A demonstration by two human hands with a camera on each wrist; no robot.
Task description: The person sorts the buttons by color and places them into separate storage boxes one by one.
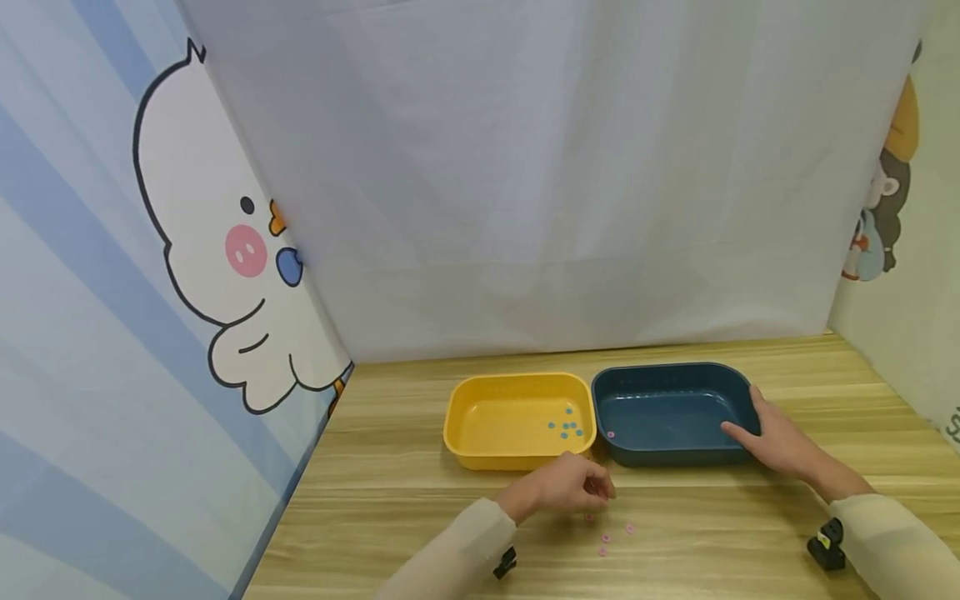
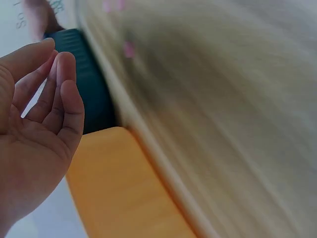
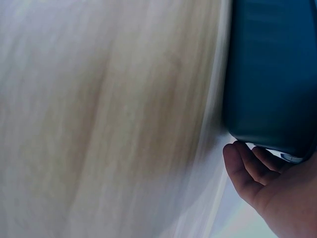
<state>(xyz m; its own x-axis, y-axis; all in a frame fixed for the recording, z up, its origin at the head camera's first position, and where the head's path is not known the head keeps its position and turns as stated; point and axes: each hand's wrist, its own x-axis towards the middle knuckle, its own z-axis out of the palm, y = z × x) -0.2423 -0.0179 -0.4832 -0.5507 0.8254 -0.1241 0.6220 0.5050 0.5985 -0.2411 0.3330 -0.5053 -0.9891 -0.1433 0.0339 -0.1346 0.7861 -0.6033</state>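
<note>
My left hand (image 1: pixel 572 483) hovers over the table in front of the bins, fingers loosely bent. In the left wrist view its thumb is close to the fingertips, and no object shows between them. Small pink rings (image 1: pixel 606 538) lie on the wood just below and right of it. My right hand (image 1: pixel 780 439) holds the right end of the dark blue bin (image 1: pixel 675 457), thumb over the rim and fingers along the outer wall (image 3: pixel 272 74). One pink ring (image 1: pixel 611 434) is inside that bin at its left. Several small blue rings (image 1: pixel 566 426) lie in the yellow bin (image 1: pixel 487 461).
The two bins stand side by side, nearly touching, on a wood-grain table (image 1: pixel 360 492). A white curtain (image 1: pixel 570 183) hangs behind the table, and printed cartoon walls flank both sides. Black wrist devices (image 1: pixel 827 546) sit below the sleeves.
</note>
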